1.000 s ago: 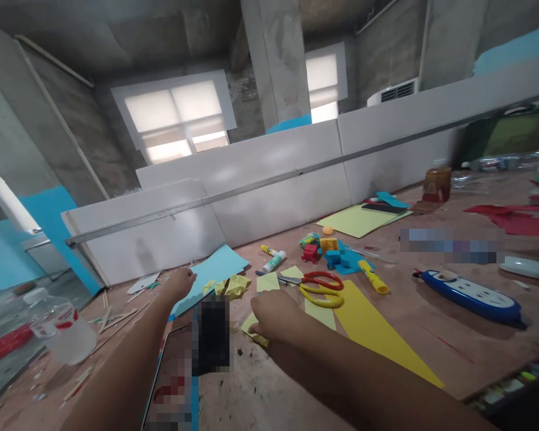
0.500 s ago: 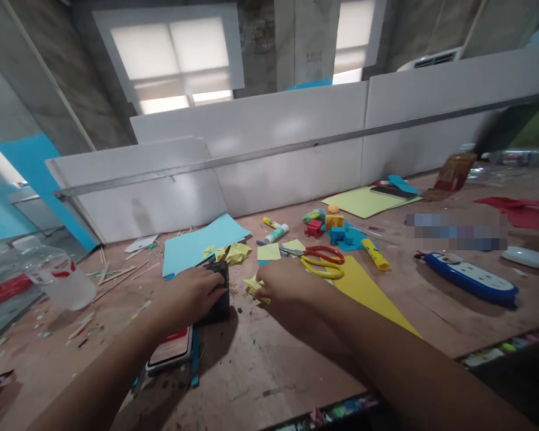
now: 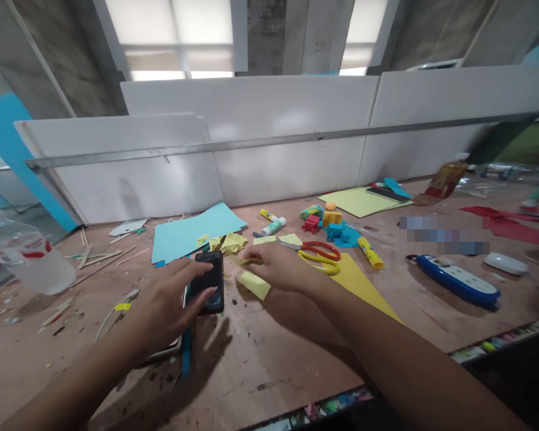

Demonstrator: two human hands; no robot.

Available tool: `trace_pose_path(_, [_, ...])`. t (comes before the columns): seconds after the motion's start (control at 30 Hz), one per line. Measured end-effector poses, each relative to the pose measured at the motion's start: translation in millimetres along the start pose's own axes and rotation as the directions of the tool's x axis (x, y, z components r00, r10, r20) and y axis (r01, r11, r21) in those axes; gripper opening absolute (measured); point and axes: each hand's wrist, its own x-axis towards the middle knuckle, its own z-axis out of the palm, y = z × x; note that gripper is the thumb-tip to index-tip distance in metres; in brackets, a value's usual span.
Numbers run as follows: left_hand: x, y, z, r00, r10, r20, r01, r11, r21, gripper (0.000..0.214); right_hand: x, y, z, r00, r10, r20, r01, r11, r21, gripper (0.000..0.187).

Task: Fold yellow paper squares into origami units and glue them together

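My left hand [image 3: 170, 296] has its fingers apart, the thumb and index finger over a black phone [image 3: 214, 272]; whether they touch its screen I cannot tell. Another, pale-edged phone lies mostly hidden under that hand, beside a blue paper strip [image 3: 186, 353]. My right hand [image 3: 276, 266] pinches a small piece of yellow paper [image 3: 247, 261] at its fingertips. Just below the fingers a flat yellow slip [image 3: 255, 285] shows; I cannot tell whether it is the same piece. Folded yellow paper pieces [image 3: 233, 243] lie behind, and red-and-yellow-handled scissors [image 3: 320, 251] rest beyond my right wrist.
Light blue sheets [image 3: 193, 230] and glue sticks [image 3: 273, 225] lie at the back. Small folded paper shapes [image 3: 335, 230], yellow card [image 3: 363, 287] and a blue-white power strip [image 3: 458, 280] are to the right. A water bottle [image 3: 27, 254] stands left, near scattered sticks.
My left hand has raised its fingers and spread them, baring more of the black phone's screen. A flat yellow slip now shows under my right hand. The view has tilted slightly.
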Motion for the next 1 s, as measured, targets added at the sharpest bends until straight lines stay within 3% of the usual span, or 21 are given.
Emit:
trace_pose_path(0.1, [-5,-5,-1.8,0.989,0.007,-0.146,-0.012,1.000,-0.028,0.042,-3,-15,10,0.993,-0.095,-0.074,0.112,0.950,0.291,0.047])
trace_pose_path(0.2, [-8,-11,-0.1,0.968,0.108,-0.225,-0.119,0.992,-0.036,0.045,-8,-24,19,0.978,-0.153,-0.139,0.202,0.848,0.491,0.072])
trace_pose_path(0.3, [-7,-16,2.9,0.935,0.198,-0.294,-0.226,0.972,-0.065,0.041,-14,-26,24,0.971,-0.197,-0.132,0.237,0.761,0.604,0.077])
trace_pose_path(0.4, [-5,-16,2.2,0.907,0.205,-0.367,-0.273,0.952,-0.142,0.033,-19,-27,24,0.967,-0.238,-0.096,0.240,0.707,0.665,0.073])
trace_pose_path(0.57, [-5,-8,-5.0,0.886,-0.011,-0.464,-0.172,0.921,-0.349,0.022,-24,-30,22,0.902,-0.373,-0.217,0.422,0.661,0.620,0.077])
trace_pose_path(0.63, [-6,-2,-5.4,0.887,-0.108,-0.449,-0.114,0.891,-0.440,0.017,-25,-32,22,0.888,-0.362,-0.282,0.459,0.676,0.577,0.052])
trace_pose_path(0.7, [-8,5,-2.6,0.891,-0.185,-0.414,-0.067,0.849,-0.525,0.012,-25,-34,25,0.894,-0.306,-0.326,0.446,0.673,0.590,0.024])
trace_pose_path(0.73, [-9,8,-0.3,0.892,-0.219,-0.395,-0.046,0.825,-0.563,0.010,-26,-35,27,0.900,-0.274,-0.338,0.431,0.665,0.609,0.022])
trace_pose_path(0.9, [-13,24,9.8,0.882,-0.355,-0.311,0.055,0.731,-0.680,0.011,-30,-45,36,0.942,-0.117,-0.313,0.318,0.605,0.730,0.030])
trace_pose_path(1.0, [-12,31,8.7,0.861,-0.426,-0.278,0.123,0.705,-0.699,0.017,-30,-50,41,0.963,0.013,-0.269,0.224,0.513,0.829,0.035])
